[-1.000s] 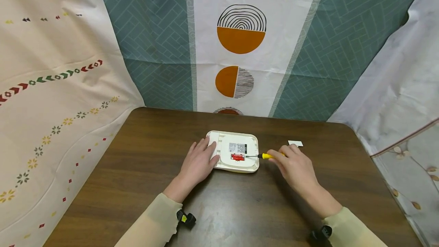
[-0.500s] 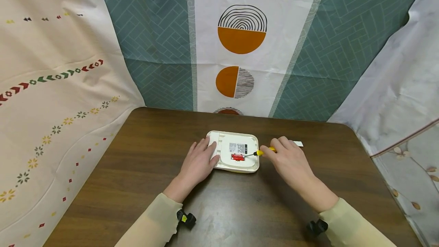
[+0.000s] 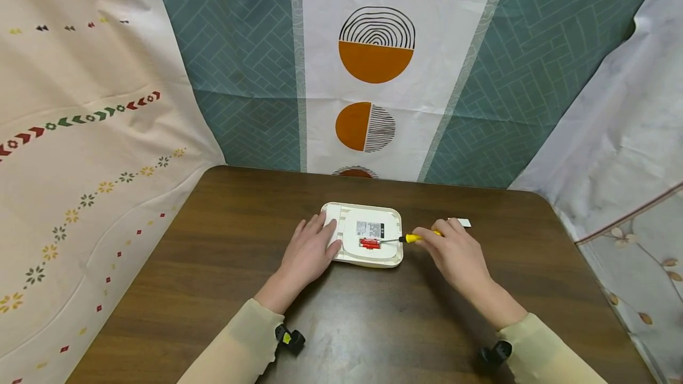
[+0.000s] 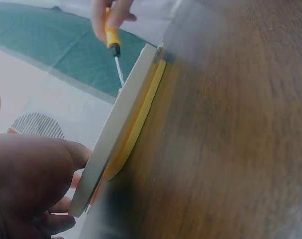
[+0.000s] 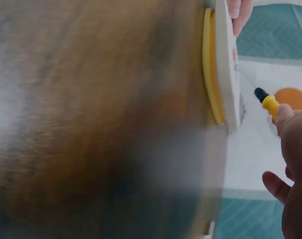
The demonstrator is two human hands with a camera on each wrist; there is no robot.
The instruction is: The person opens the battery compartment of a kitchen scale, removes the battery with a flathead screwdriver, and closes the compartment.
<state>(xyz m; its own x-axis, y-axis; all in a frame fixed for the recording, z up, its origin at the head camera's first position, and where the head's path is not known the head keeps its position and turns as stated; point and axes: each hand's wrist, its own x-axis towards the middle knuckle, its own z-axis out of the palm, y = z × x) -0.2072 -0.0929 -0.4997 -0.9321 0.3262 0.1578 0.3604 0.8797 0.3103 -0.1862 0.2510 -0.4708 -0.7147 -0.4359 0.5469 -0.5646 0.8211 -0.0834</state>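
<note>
Head: white device [image 3: 368,234] lies mid-table [image 3: 213,265]; left hand [image 3: 311,252] rests flat on its left edge, fingers straight. Right hand [image 3: 458,253] pinches yellow screwdriver [image 3: 413,238], tip at red batteries [image 3: 369,244].

L wrist: device lies flat, shaft [image 4: 119,71] slanted, so tip may skid off.

R wrist: blurry; the grip looks light, so screwdriver may twist loose.

Makeshift studio: cloth backdrops [image 3: 373,76], table [image 3: 213,265]

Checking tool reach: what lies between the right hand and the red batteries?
In the head view, only the screwdriver spans from the right hand to the batteries, over the white device.
</note>
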